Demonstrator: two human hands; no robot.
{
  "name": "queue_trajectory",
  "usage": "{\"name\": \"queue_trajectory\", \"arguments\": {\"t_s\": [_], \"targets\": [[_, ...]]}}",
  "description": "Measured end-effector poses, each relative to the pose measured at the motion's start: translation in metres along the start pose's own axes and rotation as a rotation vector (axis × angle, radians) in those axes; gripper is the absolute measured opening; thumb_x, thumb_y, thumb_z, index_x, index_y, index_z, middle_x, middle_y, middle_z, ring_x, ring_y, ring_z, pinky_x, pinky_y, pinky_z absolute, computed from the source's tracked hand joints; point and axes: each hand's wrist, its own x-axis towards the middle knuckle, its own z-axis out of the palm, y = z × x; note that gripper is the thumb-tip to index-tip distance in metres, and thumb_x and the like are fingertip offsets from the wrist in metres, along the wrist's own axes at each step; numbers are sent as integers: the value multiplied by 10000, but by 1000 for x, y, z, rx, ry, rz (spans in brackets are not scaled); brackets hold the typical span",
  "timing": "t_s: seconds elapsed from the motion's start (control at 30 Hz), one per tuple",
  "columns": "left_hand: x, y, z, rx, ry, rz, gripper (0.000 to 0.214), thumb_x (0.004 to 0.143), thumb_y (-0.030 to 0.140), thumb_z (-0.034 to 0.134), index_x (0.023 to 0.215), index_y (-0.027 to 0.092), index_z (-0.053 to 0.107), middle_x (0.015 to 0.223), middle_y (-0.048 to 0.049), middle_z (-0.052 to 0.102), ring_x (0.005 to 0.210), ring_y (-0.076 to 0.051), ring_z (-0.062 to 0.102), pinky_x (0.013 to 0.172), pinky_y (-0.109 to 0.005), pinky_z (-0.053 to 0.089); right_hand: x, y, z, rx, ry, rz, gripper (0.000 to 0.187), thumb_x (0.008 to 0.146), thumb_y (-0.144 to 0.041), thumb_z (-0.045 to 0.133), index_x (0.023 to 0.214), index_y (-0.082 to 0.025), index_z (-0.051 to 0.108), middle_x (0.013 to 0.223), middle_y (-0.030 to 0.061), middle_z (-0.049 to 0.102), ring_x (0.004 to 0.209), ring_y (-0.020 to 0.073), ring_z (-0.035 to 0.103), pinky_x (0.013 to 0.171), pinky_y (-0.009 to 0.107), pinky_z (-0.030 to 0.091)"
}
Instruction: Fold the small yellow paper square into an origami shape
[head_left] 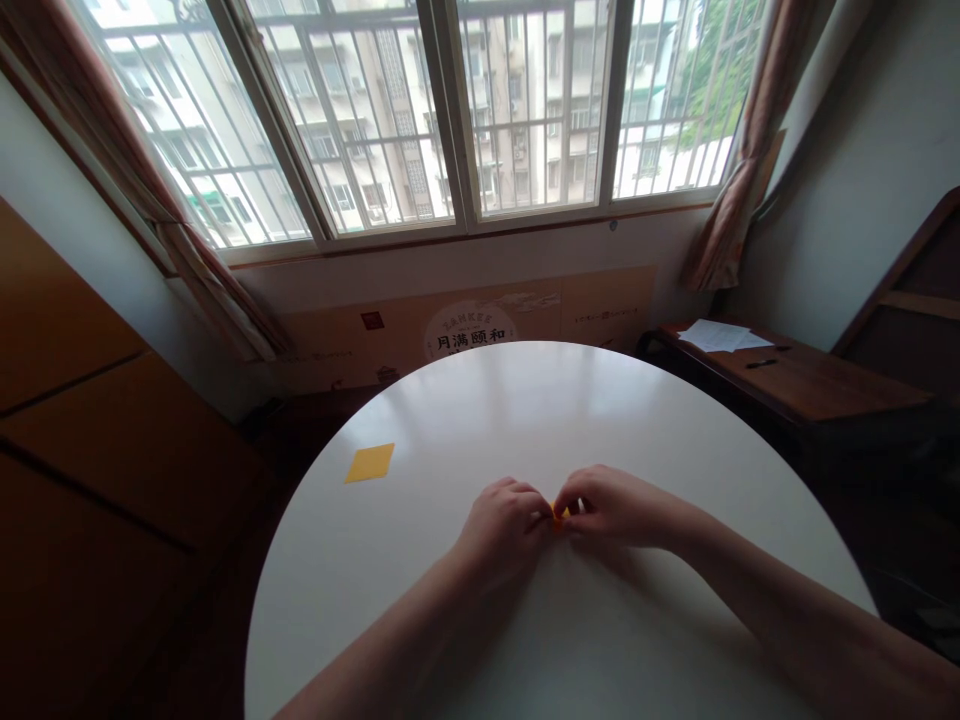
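A small piece of folded orange-yellow paper point(557, 519) is between my two hands, low over the round white table point(510, 400). My left hand point(504, 522) pinches its left side, with the fingers curled. From the right, my right hand point(615, 505) grips the paper between thumb and fingertips. Most of the paper is hidden by my fingers, so its folded shape cannot be made out. A flat yellow square sheet of paper point(370, 463) lies on the table to the far left of my hands.
Behind the table stands a printed cardboard panel point(600, 310) below a barred window point(525, 110). At right, a brown wooden side table point(832, 385) bears white papers point(724, 336) and a dark pen point(761, 363). An orange-brown cabinet point(90, 480) stands at left.
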Motion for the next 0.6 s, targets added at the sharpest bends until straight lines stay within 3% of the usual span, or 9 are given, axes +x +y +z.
{"name": "queue_trajectory", "arguments": {"t_s": [0.37,0.6], "targets": [[-5,-5,-8,-30,-81,113,169,827,154,640,878,243,774,959,12,775,867,-181,648,850,-285,471,0,-2,1,-9,20,47,169,797,-244,634,840,-235,797,818,19,755,750,188,657,682,263,427],[-12,9,-25,2,-194,181,201,879,158,594,955,230,766,974,-8,778,877,-178,669,867,-285,480,-2,-4,-2,11,-30,33,186,827,-271,624,863,-212,797,816,41,758,731,192,655,663,267,431]]}}
